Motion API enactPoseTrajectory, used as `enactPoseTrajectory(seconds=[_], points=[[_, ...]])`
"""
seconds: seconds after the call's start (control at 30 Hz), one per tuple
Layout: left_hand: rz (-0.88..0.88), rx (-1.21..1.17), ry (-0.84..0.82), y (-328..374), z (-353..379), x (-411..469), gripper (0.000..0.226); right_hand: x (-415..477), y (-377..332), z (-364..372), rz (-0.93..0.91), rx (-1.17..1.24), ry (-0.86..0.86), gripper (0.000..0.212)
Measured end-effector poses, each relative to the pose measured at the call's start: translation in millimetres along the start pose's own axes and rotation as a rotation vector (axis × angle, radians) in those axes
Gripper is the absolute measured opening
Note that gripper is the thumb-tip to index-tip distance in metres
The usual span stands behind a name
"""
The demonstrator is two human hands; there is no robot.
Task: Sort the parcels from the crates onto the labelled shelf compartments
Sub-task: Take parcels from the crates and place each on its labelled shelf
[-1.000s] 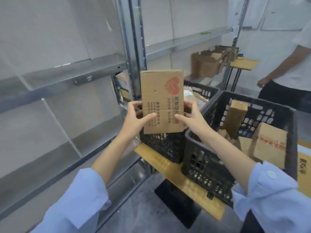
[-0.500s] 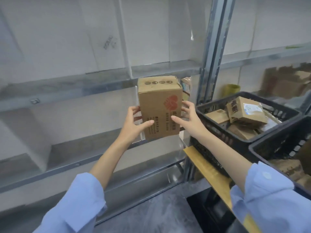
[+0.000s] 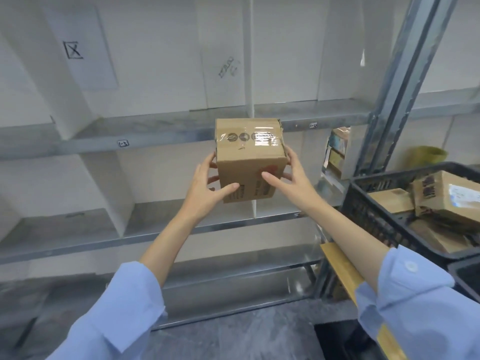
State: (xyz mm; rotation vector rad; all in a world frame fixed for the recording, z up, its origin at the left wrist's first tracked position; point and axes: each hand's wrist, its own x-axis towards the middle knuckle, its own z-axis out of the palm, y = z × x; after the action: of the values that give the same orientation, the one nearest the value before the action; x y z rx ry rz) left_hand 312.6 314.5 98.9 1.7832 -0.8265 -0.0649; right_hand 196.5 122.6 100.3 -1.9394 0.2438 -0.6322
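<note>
I hold a brown cardboard parcel (image 3: pixel 249 157) with clear tape on top and a red logo on its front, up in front of the metal shelf unit (image 3: pixel 161 131). My left hand (image 3: pixel 207 185) grips its left side and my right hand (image 3: pixel 288 178) its right side. The parcel hangs at the height of the upper shelf edge, between the small labels 1-3 (image 3: pixel 123 143) and another label (image 3: pixel 313 124). White dividers split the shelves into compartments. A black crate (image 3: pixel 368 203) with several cardboard parcels (image 3: pixel 446 196) stands at the right.
A slanted metal upright (image 3: pixel 394 81) rises at the right of the shelves. A wooden board (image 3: pixel 342 271) carries the crates. Stacked items (image 3: pixel 337 149) sit behind the upright. A second black crate's corner (image 3: pixel 467 276) shows at the far right. Grey floor lies below.
The view has swung left from the crates to the shelves. Both hands have carried the parcel up toward the upper shelf and tipped its taped top into view.
</note>
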Motion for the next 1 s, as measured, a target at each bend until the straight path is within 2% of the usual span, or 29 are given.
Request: enactPoseTrajectory(seconds=[0.23,0.3,0.43,0.53,0.6,0.83,1.0], points=[[-0.004,-0.006,0.080,3.7,-15.5,-3.2,0.070,9.4,-3.0,6.7,0.013,0.113,-0.052,0.053],[-0.011,-0.031,0.111,4.7,-18.2,-4.1,0.061,10.8,-3.5,8.0,0.001,0.117,-0.059,0.049],[-0.016,-0.037,0.144,4.0,-23.6,-6.8,0.053,10.8,-4.2,9.1,-0.035,0.094,-0.097,0.064],[-0.015,-0.017,0.157,2.8,-28.7,-12.0,0.067,11.2,-4.0,11.4,-0.052,0.078,-0.135,0.084],[0.015,0.012,0.144,1.8,-32.4,-16.0,0.082,11.2,-7.0,15.2,-0.074,0.057,-0.153,0.091],[-0.010,-0.020,0.128,-6.4,-50.8,-22.9,0.092,12.4,-18.7,30.3,-0.116,0.085,-0.199,0.088],[0.000,-0.022,0.167,-6.8,-58.2,-30.4,0.085,11.9,-15.9,38.6,-0.088,0.153,-0.243,0.087]])
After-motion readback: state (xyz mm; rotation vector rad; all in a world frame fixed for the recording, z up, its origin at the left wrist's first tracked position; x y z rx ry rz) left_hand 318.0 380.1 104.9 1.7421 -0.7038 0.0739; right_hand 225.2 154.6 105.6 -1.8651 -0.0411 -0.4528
